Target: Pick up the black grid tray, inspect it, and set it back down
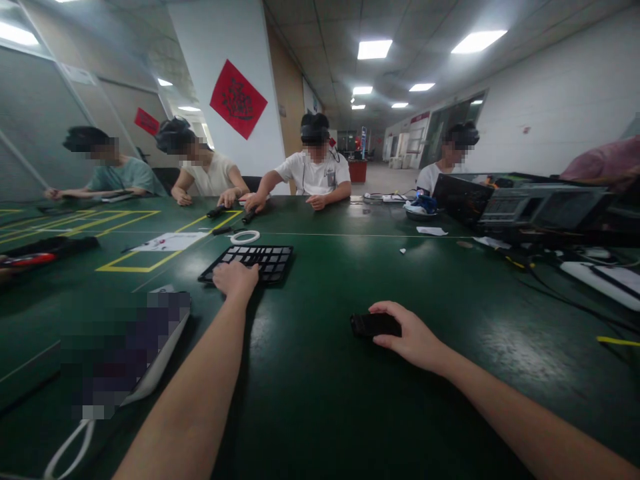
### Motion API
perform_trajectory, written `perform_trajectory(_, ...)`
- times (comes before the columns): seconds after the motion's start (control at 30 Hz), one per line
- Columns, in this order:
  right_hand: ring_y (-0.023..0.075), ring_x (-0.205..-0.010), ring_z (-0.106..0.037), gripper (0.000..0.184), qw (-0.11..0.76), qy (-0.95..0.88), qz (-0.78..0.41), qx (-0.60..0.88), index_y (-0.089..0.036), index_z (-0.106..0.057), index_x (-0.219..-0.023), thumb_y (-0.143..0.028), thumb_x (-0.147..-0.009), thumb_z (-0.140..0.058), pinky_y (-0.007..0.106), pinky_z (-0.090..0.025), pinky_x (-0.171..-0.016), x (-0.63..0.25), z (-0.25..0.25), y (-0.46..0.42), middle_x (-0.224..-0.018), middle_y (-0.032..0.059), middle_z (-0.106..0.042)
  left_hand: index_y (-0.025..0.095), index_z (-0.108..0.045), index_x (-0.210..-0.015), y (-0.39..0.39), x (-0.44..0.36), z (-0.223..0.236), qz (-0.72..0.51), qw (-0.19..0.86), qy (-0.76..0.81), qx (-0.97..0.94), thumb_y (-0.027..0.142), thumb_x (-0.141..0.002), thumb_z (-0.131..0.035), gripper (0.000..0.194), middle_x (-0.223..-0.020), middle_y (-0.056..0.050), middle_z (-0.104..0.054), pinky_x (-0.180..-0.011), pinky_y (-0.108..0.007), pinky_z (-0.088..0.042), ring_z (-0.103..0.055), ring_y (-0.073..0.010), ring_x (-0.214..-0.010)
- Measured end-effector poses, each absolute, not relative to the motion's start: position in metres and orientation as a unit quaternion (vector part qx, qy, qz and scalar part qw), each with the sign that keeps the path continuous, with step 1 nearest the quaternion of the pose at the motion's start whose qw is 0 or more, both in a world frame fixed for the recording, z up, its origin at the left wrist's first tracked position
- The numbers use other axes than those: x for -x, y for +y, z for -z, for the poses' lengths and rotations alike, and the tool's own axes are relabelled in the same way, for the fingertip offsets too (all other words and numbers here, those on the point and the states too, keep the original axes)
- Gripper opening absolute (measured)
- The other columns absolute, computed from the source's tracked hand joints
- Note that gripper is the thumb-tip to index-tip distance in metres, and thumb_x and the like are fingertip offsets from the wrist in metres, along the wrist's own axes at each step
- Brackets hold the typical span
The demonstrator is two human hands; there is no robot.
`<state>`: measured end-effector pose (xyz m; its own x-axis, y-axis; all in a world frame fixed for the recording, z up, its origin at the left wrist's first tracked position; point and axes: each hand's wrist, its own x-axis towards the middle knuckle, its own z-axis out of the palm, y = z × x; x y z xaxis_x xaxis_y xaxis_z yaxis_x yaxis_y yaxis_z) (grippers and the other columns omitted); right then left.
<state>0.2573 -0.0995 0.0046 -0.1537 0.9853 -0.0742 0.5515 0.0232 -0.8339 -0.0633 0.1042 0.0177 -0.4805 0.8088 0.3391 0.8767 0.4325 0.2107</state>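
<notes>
My left hand (235, 277) rests over the near side of a flat black tray (277, 263) divided into a grid of small square compartments. Its fingers curl down and are mostly hidden behind the back of the hand, so whether they grip anything is unclear. To the right, my right hand (407, 337) has thumb and fingers around the end of a small black rectangular block (369, 325) on the green table (310, 373). The block's exact kind does not show.
Left of my forearm lies a blurred-out device (135, 347) with a white strap. Beyond the tray are a white ring (245, 237) and a paper sheet (170, 241). An opened computer case (530, 200) and cables stand right. Several people wearing headsets sit around the table.
</notes>
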Motion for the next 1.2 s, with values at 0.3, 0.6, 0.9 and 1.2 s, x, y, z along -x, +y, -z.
perform_trajectory(0.3, 0.0210, -0.101, -0.056, 0.044, 0.461, -0.503, -0.079, 0.727, -0.014, -0.055, -0.112, -0.032, -0.073, -0.061, 0.033, -0.042, -0.093, -0.356, -0.020, -0.076, -0.112, 0.0101, -0.060, 0.006, -0.061, -0.105, 0.103, 0.065, -0.011, 0.305, 0.153, -0.780, 0.524, 0.032, -0.080, -0.048, 0.038, -0.111, -0.020, -0.057, -0.091, -0.041, -0.039, -0.048, -0.0333, -0.108)
perform_trajectory(0.6, 0.0336, -0.114, -0.049, 0.054, 0.223, -0.246, 0.057, 0.941, -0.008, -0.049, -0.126, -0.035, -0.079, -0.052, 0.040, -0.036, -0.096, -0.462, 0.005, -0.098, -0.118, 0.0213, -0.056, 0.008, -0.065, -0.095, 0.111, 0.075, -0.005, 0.345, 0.133, -0.772, 0.517, 0.027, -0.081, -0.044, 0.032, -0.104, -0.019, -0.061, -0.088, -0.043, -0.041, -0.052, -0.0329, -0.103)
perform_trajectory(0.9, 0.0404, -0.131, -0.025, 0.069, 0.284, -0.203, 0.065, 0.935, -0.014, -0.038, -0.136, -0.054, -0.081, -0.038, 0.062, -0.018, -0.105, -0.454, 0.015, -0.091, -0.143, 0.0199, -0.033, 0.008, -0.062, -0.104, 0.099, 0.069, -0.018, 0.319, 0.098, -0.783, 0.524, 0.024, -0.088, -0.035, 0.035, -0.103, -0.019, -0.063, -0.083, -0.042, -0.043, -0.056, -0.0311, -0.099)
perform_trajectory(1.2, 0.0422, -0.132, -0.022, 0.069, 0.284, -0.225, 0.043, 0.931, -0.009, -0.039, -0.137, -0.052, -0.082, -0.035, 0.061, -0.018, -0.106, -0.451, 0.010, -0.093, -0.144, 0.0243, -0.030, 0.019, -0.061, -0.106, 0.051, -0.005, -0.033, 0.234, 0.066, -0.644, 0.725, 0.038, -0.092, -0.033, 0.036, -0.087, -0.010, -0.067, -0.071, -0.034, -0.042, -0.061, -0.0239, -0.081)
